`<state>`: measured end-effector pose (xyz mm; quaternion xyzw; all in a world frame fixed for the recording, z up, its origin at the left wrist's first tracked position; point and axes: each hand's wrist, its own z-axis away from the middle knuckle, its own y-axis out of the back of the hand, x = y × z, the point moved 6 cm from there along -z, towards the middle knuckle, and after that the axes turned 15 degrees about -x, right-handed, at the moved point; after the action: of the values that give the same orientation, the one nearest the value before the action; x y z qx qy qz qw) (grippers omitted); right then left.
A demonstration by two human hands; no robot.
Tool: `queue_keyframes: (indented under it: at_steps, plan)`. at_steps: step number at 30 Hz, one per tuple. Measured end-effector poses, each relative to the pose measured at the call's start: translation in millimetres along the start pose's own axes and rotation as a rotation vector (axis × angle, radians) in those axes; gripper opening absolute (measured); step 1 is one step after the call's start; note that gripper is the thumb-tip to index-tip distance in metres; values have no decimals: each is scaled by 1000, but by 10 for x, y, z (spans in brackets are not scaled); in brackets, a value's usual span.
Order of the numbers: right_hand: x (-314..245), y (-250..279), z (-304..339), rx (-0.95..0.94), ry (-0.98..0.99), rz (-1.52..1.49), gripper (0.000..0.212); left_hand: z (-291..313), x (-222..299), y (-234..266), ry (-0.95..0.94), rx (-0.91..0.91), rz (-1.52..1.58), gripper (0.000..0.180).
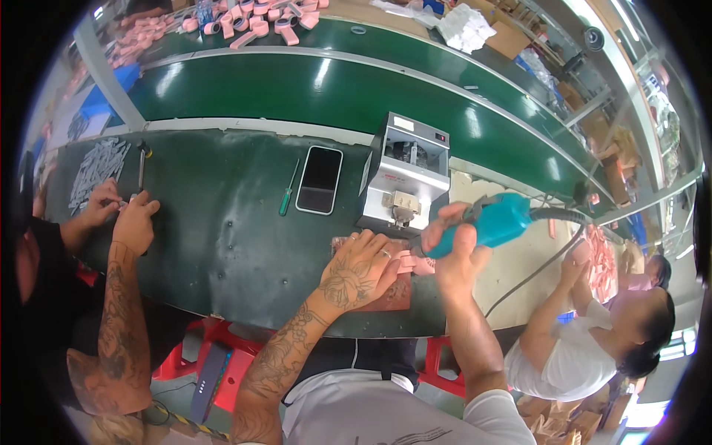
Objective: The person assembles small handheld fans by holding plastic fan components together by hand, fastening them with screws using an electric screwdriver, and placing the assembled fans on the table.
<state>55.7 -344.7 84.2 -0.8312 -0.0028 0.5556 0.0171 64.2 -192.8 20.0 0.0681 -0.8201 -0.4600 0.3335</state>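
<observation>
My left hand (357,273), with a ring on one finger, presses a small pink plastic part (421,265) against a reddish-brown board (391,298) on the bench. Its fingers are closed on the part's left side and partly hide it. My right hand (461,259) grips a teal corded power tool (498,222), tilted with its front end down by the pink part. That hand is slightly blurred, and whether the tool's tip touches the part cannot be made out. Just beyond the board stands a grey-and-silver benchtop machine (406,178).
A phone (320,179) and a green-handled screwdriver (288,194) lie left of the machine. The tool's black cord (530,274) loops over the bench at right. A co-worker's hands (133,215) work at left beside grey strips (96,172). Pink parts (259,22) are heaped beyond the green conveyor (282,89).
</observation>
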Motion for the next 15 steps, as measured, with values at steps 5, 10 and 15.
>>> queue_keyframes:
  at_steps: [5,10,15]
  plan:
    - [59,70,169,-23,-9,30,66,-14,7,-9,34,-48,26,28]
    - [129,90,228,-16,-9,31,66,-1,15,-35,45,-85,36,28]
    - [235,75,280,-44,-27,55,65,-53,32,-61,66,-156,21,29]
